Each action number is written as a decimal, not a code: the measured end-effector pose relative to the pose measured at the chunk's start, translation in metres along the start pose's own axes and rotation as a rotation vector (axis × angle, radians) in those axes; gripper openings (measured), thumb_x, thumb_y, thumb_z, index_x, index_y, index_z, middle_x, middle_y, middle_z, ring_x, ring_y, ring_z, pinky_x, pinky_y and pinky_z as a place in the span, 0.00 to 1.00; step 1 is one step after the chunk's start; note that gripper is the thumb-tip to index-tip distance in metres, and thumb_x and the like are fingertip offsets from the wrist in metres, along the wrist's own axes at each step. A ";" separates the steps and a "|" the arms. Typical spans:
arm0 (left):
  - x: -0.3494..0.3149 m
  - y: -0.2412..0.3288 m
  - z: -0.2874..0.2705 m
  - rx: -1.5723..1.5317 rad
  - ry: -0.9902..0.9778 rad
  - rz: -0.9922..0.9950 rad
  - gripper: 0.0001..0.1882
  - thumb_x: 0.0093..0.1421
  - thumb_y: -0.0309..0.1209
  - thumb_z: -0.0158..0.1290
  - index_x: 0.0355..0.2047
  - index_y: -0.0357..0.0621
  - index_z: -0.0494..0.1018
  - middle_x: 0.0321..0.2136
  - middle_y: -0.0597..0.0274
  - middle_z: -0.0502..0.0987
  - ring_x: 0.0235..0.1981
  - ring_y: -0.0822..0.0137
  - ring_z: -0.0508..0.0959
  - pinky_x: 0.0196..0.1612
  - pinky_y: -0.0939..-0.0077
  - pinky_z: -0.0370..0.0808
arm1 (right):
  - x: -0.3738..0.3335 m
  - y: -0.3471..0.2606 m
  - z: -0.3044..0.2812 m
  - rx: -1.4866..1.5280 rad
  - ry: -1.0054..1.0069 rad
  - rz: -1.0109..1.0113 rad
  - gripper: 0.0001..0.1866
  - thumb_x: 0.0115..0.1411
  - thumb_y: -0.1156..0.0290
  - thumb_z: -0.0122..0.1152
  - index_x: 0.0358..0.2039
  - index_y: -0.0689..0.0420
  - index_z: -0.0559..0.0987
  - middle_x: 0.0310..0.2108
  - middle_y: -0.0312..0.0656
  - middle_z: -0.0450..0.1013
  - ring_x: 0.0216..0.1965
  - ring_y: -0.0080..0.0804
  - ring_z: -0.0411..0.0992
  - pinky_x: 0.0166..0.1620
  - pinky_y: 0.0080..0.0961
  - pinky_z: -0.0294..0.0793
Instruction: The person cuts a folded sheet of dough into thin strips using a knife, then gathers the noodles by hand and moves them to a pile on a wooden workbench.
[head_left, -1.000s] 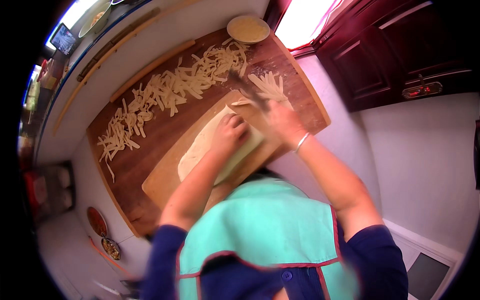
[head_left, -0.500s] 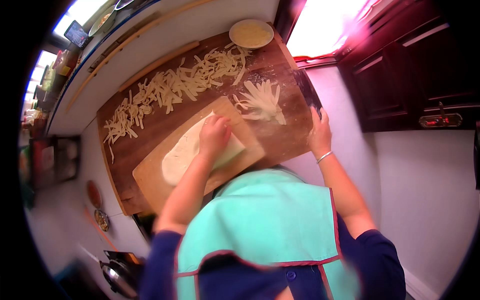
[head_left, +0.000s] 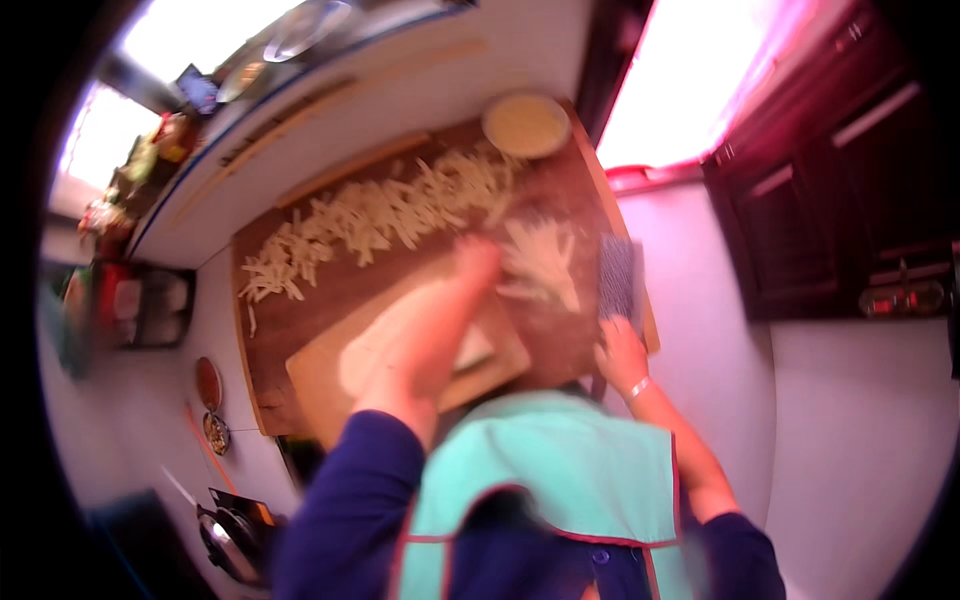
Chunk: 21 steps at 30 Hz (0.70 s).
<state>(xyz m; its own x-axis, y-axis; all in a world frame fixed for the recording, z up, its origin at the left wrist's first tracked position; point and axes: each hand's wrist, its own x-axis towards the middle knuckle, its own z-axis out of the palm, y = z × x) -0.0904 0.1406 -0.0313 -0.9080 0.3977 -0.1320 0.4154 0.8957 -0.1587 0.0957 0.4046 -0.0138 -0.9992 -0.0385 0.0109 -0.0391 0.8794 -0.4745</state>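
Note:
My right hand (head_left: 622,352) is closed round the handle of a cleaver (head_left: 617,280). Its broad, grey, patterned blade stands up at the right side of the table. Smeared by motion, my left hand (head_left: 477,262) is over the far edge of the cutting board, close to a small fan of cut dough strips (head_left: 545,258); its fingers cannot be made out. Beneath my left forearm a pale sheet of dough (head_left: 362,358) lies on the wooden cutting board (head_left: 318,392), partly hidden by the arm.
Long heaps of loose noodle strips (head_left: 370,215) cover the far part of the brown table (head_left: 268,350). A bowl of pale yellow contents (head_left: 526,126) stands at the far right corner. Behind the noodles lies a rolling pin (head_left: 350,168). Dark cabinets (head_left: 830,180) are at the right.
My left hand has moved from the dough sheet out toward the cut strips. The cleaver in my right hand has turned, so its blade face now shows. The view has shifted.

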 end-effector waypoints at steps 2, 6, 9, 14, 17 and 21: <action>0.010 0.009 -0.004 -0.007 -0.039 -0.006 0.08 0.49 0.31 0.53 0.29 0.49 0.80 0.32 0.59 0.80 0.38 0.57 0.79 0.40 0.55 0.74 | 0.011 0.003 -0.008 -0.008 -0.042 0.006 0.19 0.49 0.73 0.61 0.44 0.58 0.73 0.45 0.48 0.69 0.46 0.49 0.69 0.47 0.41 0.71; -0.017 0.001 -0.013 -0.607 0.130 -0.096 0.06 0.51 0.32 0.53 0.29 0.48 0.77 0.27 0.54 0.78 0.32 0.54 0.79 0.35 0.59 0.75 | 0.046 -0.040 -0.017 0.324 0.059 -0.083 0.15 0.51 0.72 0.62 0.40 0.60 0.76 0.36 0.47 0.75 0.39 0.44 0.74 0.42 0.35 0.73; -0.049 0.012 -0.052 -0.971 0.251 -0.150 0.07 0.51 0.31 0.54 0.31 0.46 0.76 0.27 0.55 0.77 0.31 0.54 0.78 0.34 0.61 0.75 | 0.076 -0.099 -0.033 0.603 0.007 0.024 0.13 0.53 0.69 0.64 0.37 0.61 0.77 0.32 0.44 0.77 0.33 0.34 0.76 0.37 0.28 0.74; -0.083 0.016 -0.087 -0.992 0.477 -0.032 0.07 0.50 0.29 0.56 0.31 0.45 0.75 0.26 0.56 0.76 0.30 0.54 0.78 0.32 0.63 0.75 | 0.109 -0.141 -0.036 0.938 -0.153 0.234 0.14 0.58 0.63 0.64 0.36 0.63 0.78 0.30 0.38 0.77 0.32 0.21 0.74 0.33 0.19 0.72; -0.095 0.011 -0.102 -0.858 0.574 -0.005 0.07 0.49 0.30 0.58 0.30 0.46 0.76 0.25 0.57 0.75 0.29 0.54 0.77 0.31 0.63 0.74 | 0.112 -0.145 -0.032 0.944 -0.192 0.190 0.15 0.59 0.62 0.62 0.36 0.63 0.77 0.32 0.39 0.76 0.33 0.23 0.75 0.33 0.19 0.73; -0.100 0.006 -0.086 -0.996 0.605 -0.033 0.06 0.49 0.29 0.58 0.29 0.47 0.76 0.25 0.58 0.75 0.28 0.55 0.77 0.30 0.62 0.74 | 0.115 -0.142 -0.020 1.037 -0.256 0.160 0.15 0.59 0.65 0.61 0.38 0.64 0.76 0.35 0.43 0.75 0.35 0.28 0.75 0.36 0.24 0.76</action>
<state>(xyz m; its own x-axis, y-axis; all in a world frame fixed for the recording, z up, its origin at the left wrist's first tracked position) -0.0022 0.1237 0.0650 -0.9071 0.1604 0.3891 0.4082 0.5602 0.7208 -0.0140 0.2848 0.0720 -0.9560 -0.1625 -0.2441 0.2378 0.0575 -0.9696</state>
